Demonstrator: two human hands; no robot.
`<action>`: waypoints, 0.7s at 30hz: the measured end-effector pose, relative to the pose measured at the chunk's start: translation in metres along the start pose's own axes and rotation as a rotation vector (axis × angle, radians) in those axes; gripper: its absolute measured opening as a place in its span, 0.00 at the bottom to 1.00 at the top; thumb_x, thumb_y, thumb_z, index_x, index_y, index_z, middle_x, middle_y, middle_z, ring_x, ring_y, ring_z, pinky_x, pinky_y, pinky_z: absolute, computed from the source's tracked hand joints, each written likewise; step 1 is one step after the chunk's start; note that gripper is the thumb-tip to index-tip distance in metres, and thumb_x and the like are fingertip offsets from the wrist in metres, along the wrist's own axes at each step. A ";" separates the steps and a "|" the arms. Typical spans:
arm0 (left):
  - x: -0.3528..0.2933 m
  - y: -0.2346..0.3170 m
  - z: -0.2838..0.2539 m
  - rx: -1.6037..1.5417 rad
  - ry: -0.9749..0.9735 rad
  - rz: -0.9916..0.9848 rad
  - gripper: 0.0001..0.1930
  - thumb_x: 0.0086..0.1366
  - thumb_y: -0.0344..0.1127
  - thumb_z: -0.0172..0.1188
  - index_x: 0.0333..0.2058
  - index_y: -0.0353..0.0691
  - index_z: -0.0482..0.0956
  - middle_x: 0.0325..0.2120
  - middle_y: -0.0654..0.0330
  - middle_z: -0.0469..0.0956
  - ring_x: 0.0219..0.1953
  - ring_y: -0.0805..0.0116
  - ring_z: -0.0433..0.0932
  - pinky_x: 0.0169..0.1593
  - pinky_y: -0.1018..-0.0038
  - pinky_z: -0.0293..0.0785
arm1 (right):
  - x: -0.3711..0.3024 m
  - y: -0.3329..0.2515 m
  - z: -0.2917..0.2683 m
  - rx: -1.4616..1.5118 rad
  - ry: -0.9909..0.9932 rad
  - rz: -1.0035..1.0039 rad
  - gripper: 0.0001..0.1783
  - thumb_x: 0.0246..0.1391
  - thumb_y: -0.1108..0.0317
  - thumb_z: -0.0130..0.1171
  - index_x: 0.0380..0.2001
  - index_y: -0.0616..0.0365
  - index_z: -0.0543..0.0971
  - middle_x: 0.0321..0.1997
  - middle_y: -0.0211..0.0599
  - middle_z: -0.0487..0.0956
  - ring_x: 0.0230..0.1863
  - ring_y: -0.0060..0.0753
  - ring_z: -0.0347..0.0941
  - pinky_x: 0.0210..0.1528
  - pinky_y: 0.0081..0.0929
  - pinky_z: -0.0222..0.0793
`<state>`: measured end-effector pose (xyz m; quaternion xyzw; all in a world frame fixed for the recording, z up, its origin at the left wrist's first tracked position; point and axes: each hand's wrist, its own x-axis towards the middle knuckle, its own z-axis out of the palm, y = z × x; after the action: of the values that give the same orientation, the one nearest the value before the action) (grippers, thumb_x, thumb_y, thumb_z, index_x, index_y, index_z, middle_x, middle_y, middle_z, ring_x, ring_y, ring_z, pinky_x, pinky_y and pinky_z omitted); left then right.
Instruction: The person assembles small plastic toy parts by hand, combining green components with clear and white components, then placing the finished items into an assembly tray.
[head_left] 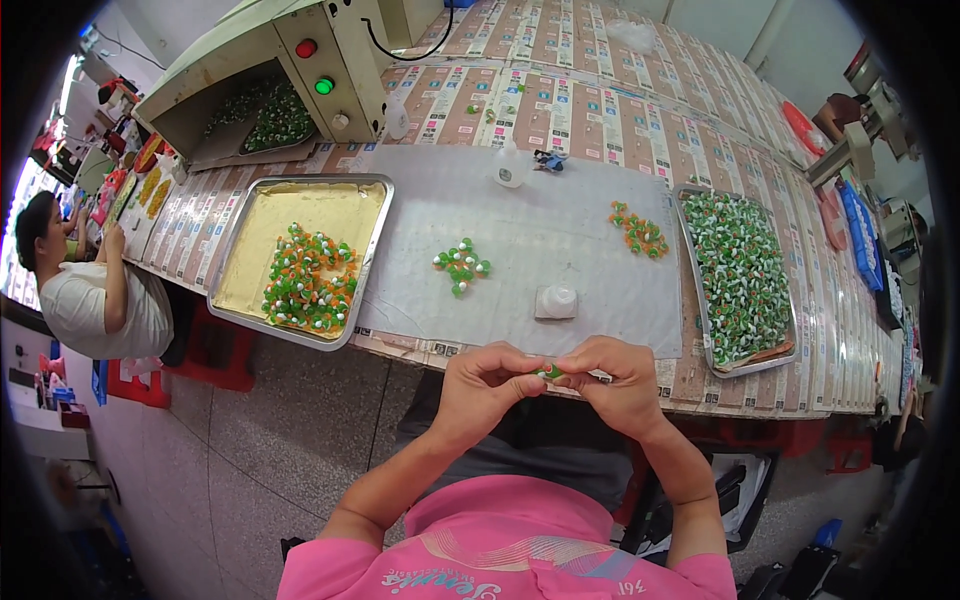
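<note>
My left hand (488,392) and my right hand (618,388) meet at the near edge of the table, thumbs and fingertips closed on a small green piece (550,372). Fingers cover most of it, so its exact kind does not show. Just beyond my hands, a small white round-topped container (557,301) stands on the white sheet (400,300). A loose pile of green-and-white pieces (462,266) lies on the sheet to the left. Farther right is a small pile of orange and green pieces (639,230).
At left, a metal tray (240,240) holds green, white and orange pieces. Another tray (712,290), at right, is full of green-and-white ones. A white bottle (510,168) stands at the sheet's far edge. A boxy machine (330,60) occupies the back left. Another person (100,300) sits at far left.
</note>
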<state>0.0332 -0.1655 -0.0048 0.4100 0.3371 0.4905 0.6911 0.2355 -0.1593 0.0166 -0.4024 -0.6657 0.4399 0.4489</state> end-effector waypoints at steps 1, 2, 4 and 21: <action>0.000 -0.001 0.000 -0.009 -0.011 0.006 0.09 0.58 0.17 0.64 0.38 0.31 0.83 0.35 0.58 0.80 0.38 0.73 0.80 0.45 0.78 0.78 | 0.000 0.001 0.000 0.012 0.004 -0.009 0.16 0.45 0.87 0.62 0.37 0.58 0.84 0.33 0.38 0.83 0.36 0.31 0.81 0.38 0.23 0.76; -0.001 -0.001 0.002 -0.009 -0.013 0.006 0.09 0.58 0.17 0.64 0.38 0.31 0.83 0.35 0.58 0.80 0.38 0.73 0.80 0.45 0.78 0.78 | -0.001 0.003 0.000 0.011 0.005 -0.008 0.16 0.45 0.87 0.62 0.37 0.58 0.84 0.33 0.38 0.83 0.36 0.31 0.81 0.38 0.23 0.76; -0.002 0.000 0.008 0.123 0.006 0.109 0.08 0.58 0.17 0.64 0.37 0.31 0.83 0.34 0.59 0.80 0.39 0.73 0.80 0.45 0.79 0.78 | -0.004 0.008 -0.002 0.087 0.009 0.001 0.16 0.45 0.88 0.61 0.37 0.59 0.84 0.33 0.38 0.83 0.36 0.31 0.81 0.38 0.24 0.76; 0.014 0.041 -0.009 0.844 0.051 0.470 0.11 0.54 0.19 0.64 0.37 0.36 0.82 0.33 0.58 0.80 0.34 0.70 0.79 0.37 0.76 0.76 | 0.007 -0.006 -0.024 -0.327 0.101 -0.220 0.15 0.47 0.77 0.67 0.41 0.60 0.82 0.39 0.40 0.82 0.41 0.42 0.79 0.44 0.31 0.75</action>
<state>0.0127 -0.1422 0.0270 0.7075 0.4219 0.4635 0.3264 0.2558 -0.1490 0.0286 -0.4162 -0.7448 0.2533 0.4559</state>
